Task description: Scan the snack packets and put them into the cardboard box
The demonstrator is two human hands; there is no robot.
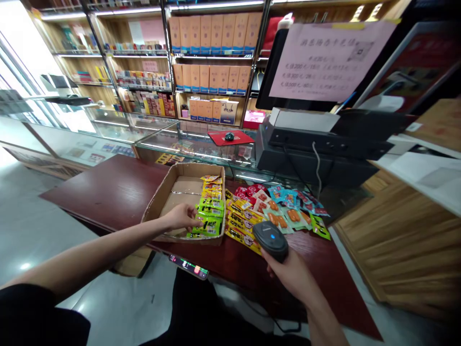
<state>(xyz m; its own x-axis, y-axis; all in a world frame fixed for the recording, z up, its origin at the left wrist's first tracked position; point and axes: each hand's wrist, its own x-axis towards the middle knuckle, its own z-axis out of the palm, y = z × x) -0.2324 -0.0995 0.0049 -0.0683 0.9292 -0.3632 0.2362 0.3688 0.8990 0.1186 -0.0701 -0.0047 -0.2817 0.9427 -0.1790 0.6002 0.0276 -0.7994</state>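
Note:
My left hand (182, 217) reaches into a shallow cardboard box (147, 210), its bent fingers closed at the edge of a green snack packet (208, 226). More green packets lie overlapped along the box's right side, with small yellow-orange packets (212, 187) behind them. My right hand (288, 269) grips a dark barcode scanner (270, 239) with a blue light on top. The scanner is just right of a row of long yellow snack packets (241, 218) on the table.
Clear packets with orange-brown pieces (277, 220), red packets (248, 192), blue packets (286, 196) and a green packet (320, 227) lie right on the dark red table (108, 192). A phone (189, 266) is at its front edge. Behind are a glass counter, mouse (229, 137) and monitor (266, 72).

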